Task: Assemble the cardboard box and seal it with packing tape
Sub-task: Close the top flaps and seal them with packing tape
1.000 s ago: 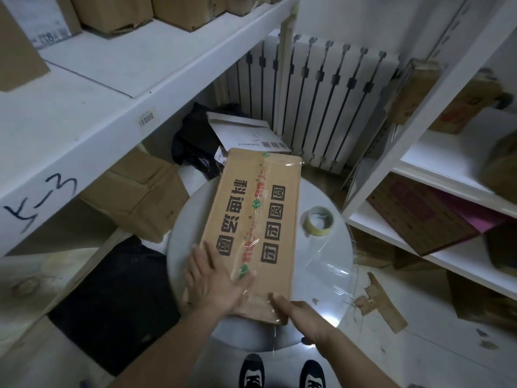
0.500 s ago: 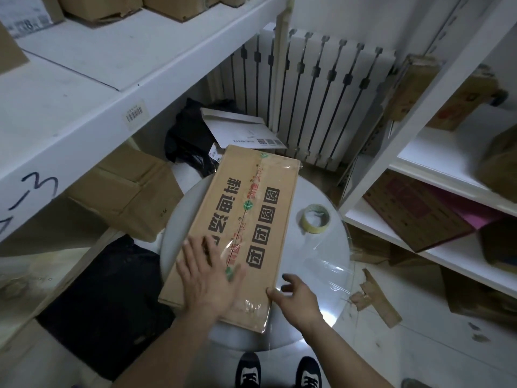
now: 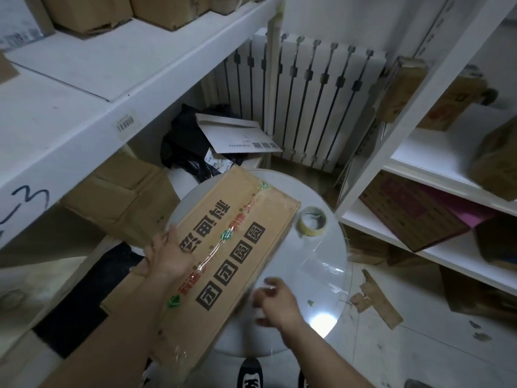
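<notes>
The cardboard box [image 3: 237, 233] has swung round on the counter [image 3: 327, 264] over the last second. Its long axis pointed almost straight away from the person; now it lies on a slant, with the far end out beyond the right hand [image 3: 275, 301] and the near end hanging off the counter's edge beneath the left forearm.

The left hand [image 3: 170, 254] has slid from the middle of the lid to the left long edge. Its fingers [image 3: 159, 242] reach over that edge and appear to curl down round it, holding the box. The right hand has let go of the near end. It now hovers just off the right long edge, blurred, with its fingers loosely bent and nothing visibly in them.

A clear tape strip [image 3: 221, 242] already runs the length of the lid seam. So this turn is probably meant to bring another edge or end round for sealing.

The roll of packing tape [image 3: 312, 222] lies flat well beyond the right fingers, just beside the box's far corner.

The counter is round, white and glossy, with a glare spot close to the right wrist. White shelves [image 3: 84, 88] holding more cartons flank it, and a radiator [image 3: 313, 102] stands behind. Cardboard scraps [image 3: 375, 298] litter the floor off to the right.
</notes>
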Tool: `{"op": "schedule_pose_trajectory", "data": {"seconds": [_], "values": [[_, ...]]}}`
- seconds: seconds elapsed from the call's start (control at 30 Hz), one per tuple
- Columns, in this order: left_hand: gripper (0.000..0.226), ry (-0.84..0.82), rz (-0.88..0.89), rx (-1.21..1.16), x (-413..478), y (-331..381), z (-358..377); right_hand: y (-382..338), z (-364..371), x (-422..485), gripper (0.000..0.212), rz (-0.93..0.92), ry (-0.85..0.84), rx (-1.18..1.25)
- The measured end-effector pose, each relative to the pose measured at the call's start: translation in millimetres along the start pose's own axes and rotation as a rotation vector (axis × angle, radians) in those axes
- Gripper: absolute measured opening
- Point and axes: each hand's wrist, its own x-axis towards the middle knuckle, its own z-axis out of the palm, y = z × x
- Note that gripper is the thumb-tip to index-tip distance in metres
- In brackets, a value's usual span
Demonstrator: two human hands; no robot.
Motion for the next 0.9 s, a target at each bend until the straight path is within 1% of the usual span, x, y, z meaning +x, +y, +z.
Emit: {"op": "schedule_pose_trajectory", "data": {"seconds": [0.03,0.07,0.1,0.13,0.23,0.33,0.47,0.5,0.67,0.8,0.9], "values": [[0.084,-0.028,0.02,-0.003,-1,3,-3,-6,-6,4,0.055,0.024,-0.015,0.133],[0.086,-0.05,0.034,-0.011,-3,5,-4,-12,-11,5,0.062,0.022,-0.059,0.229],[0.086,-0.061,0.044,-0.023,-2,6,-5,-17,-14,4,0.06,0.012,-0.099,0.276],[0.086,-0.063,0.051,-0.037,-3,6,-4,-17,-15,3,0.053,0.016,-0.121,0.281],[0.081,-0.048,0.049,-0.08,-4,3,-2,-8,-13,-4,0.035,0.044,-0.108,0.202],[0.069,-0.04,0.069,-0.078,-6,1,0,6,-19,-16,0.023,0.084,-0.119,0.144],[0.052,-0.055,0.135,-0.057,-11,5,5,18,-28,-29,0.008,0.143,-0.222,0.039],[0.049,-0.047,0.161,-0.052,-15,7,7,20,-32,-31,0.009,0.166,-0.251,0.005],[0.048,-0.04,0.34,-0.032,-24,21,20,29,-48,-43,0.027,0.27,-0.375,-0.059],[0.048,-0.08,0.464,0.023,-24,50,29,29,-61,-46,0.033,0.261,-0.357,-0.053],[0.053,-0.092,0.53,0.078,-28,76,31,29,-73,-47,0.025,0.238,-0.325,-0.091]]}}
